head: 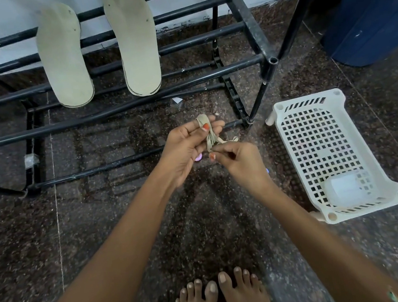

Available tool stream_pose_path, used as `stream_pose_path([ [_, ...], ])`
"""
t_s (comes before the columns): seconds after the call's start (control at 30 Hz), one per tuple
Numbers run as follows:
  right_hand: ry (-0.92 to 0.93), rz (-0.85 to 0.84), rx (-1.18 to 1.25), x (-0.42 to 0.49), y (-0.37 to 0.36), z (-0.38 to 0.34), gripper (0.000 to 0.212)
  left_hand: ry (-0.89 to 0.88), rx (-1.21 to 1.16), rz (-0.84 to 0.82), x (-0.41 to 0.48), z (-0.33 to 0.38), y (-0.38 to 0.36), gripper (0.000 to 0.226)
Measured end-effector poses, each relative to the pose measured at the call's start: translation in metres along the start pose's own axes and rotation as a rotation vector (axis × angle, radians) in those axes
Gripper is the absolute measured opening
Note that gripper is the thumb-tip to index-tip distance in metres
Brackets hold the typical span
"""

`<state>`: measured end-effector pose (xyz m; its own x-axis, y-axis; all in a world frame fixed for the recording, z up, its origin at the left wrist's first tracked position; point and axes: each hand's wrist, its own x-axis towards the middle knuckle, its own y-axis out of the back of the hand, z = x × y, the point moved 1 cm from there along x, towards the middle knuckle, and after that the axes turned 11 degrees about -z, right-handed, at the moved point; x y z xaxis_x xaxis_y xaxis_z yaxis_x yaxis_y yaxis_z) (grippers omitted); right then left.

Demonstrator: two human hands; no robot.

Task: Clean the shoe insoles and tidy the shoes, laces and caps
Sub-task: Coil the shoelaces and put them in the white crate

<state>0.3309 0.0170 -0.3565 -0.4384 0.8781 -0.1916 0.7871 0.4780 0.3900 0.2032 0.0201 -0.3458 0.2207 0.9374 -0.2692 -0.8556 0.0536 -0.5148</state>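
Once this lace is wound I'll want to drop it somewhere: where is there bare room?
The white basket is bare at its far end, toward the shoe rack; a white container fills its near end. The floor between the toes and rack looks bare too. Crowded: two insoles lie across the rack's bars.

2 pale greenish-beige foam insoles [64, 56] [136, 45]: dull, faintly smudged, thin dark outline round the edges, a few dark specks. Black metal-tube shoe rack [207, 39], scuffed grey in spots. Dark brown granite floor [104, 231], pale speckle throughout. Beige flat woven shoelace [207, 131], plain. Orange-painted thumbnails [205, 126]. White plastic basket [309, 99], square-hole grid pattern, slotted rim. Dark blue plastic bin [369, 15], plain. White wall [1, 18].
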Motion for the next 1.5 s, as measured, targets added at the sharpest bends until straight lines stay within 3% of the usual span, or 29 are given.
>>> stream_pose_path([
  [0.27,0.083,0.0,-0.193,0.002,0.004,-0.008,0.009,0.04,0.453,0.031,0.003,-0.01,0.004,0.024],
  [0.37,0.098,0.023,-0.2,0.005,0.011,-0.01,0.009,0.067,0.64,0.004,0.001,-0.01,0.005,0.019],
  [0.5,0.065,0.022,-0.144,0.008,0.018,-0.01,0.009,0.101,0.748,-0.045,0.0,-0.008,0.007,0.031],
  [0.67,0.048,0.011,0.063,0.01,0.024,-0.009,0.029,0.196,0.642,-0.136,-0.001,-0.004,0.005,0.028],
  [0.8,0.06,0.047,0.053,0.012,0.027,-0.01,0.027,0.252,0.61,-0.192,-0.003,0.0,0.004,0.027],
  [1.03,0.026,0.135,0.293,0.015,0.034,-0.002,0.022,0.331,0.439,-0.31,-0.009,0.004,0.002,0.03],
  [1.27,-0.094,0.121,0.75,0.008,0.014,0.012,0.022,0.191,0.172,-0.304,-0.01,0.008,-0.003,0.028],
  [1.37,-0.105,0.089,0.675,0.004,-0.001,0.014,0.021,0.114,0.038,-0.205,-0.008,0.006,-0.002,0.025],
  [1.5,-0.091,0.047,0.329,0.0,-0.007,0.011,0.017,0.069,-0.03,-0.101,-0.006,0.001,0.001,0.022],
])
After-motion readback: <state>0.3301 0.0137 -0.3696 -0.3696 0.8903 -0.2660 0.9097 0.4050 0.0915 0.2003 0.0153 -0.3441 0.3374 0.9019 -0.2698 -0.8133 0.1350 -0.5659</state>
